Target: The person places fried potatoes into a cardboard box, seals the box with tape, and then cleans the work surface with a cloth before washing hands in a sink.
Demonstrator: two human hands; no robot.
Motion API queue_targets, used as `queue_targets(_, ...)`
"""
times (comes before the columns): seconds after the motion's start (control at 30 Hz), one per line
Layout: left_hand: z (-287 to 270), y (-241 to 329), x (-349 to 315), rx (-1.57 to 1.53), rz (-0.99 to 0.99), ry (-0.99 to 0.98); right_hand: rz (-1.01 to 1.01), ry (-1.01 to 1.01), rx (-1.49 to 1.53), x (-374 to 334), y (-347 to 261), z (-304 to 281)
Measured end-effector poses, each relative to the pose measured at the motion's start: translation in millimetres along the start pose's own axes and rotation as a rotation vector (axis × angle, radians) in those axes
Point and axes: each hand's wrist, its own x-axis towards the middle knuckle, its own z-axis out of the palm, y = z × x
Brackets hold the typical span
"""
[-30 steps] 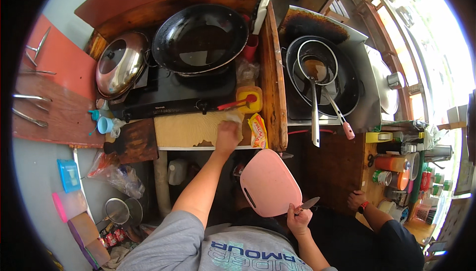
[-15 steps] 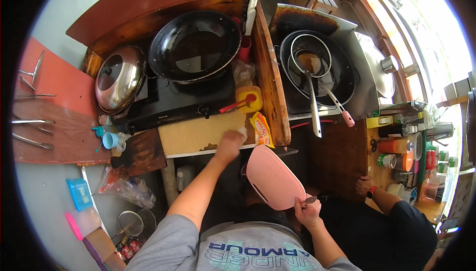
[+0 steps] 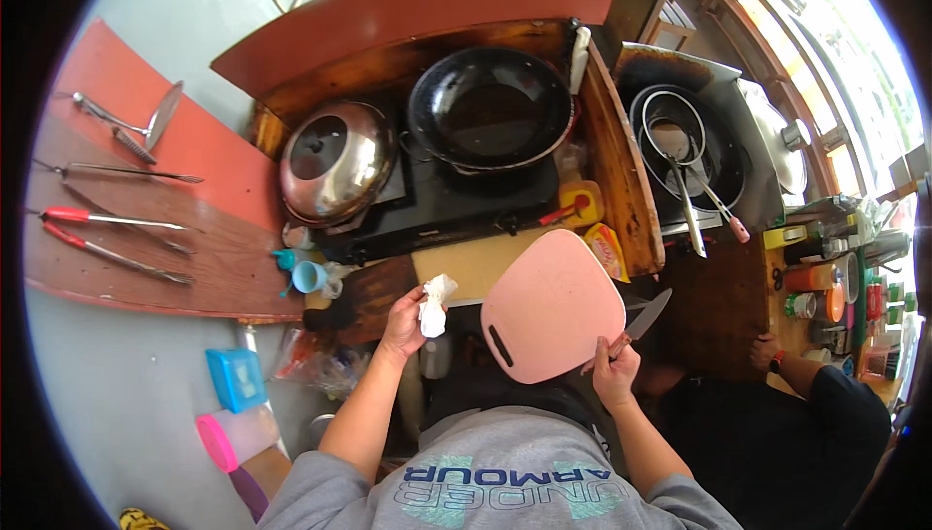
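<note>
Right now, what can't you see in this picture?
All in the head view:
The back of the pink board: hidden by its front.
Part of the handle of the knife: covered by the right hand.
What's under the metal lid: the lid covers it.
The rest of the yellow and black thing: cut off by the lower edge.
</note>
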Motion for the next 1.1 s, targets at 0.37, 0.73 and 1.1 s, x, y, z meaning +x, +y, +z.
queue_targets(0.37, -56.4, 30.9, -55.8, 0.039, -0.016, 0.006, 0.644, 0.193, 0.779, -39.7, 66.3, 128.1)
queue_targets(0.73, -87.6, 24.1, -58.4, 0.063, -0.060, 0.159, 0.901, 0.044, 0.445, 6.1, 109.6, 136.6)
queue_targets(1.1, -92.6, 27.5, -58.7, 0.148, -0.112, 0.171, 0.950, -0.281, 0.050, -51.2, 106.8, 68.8)
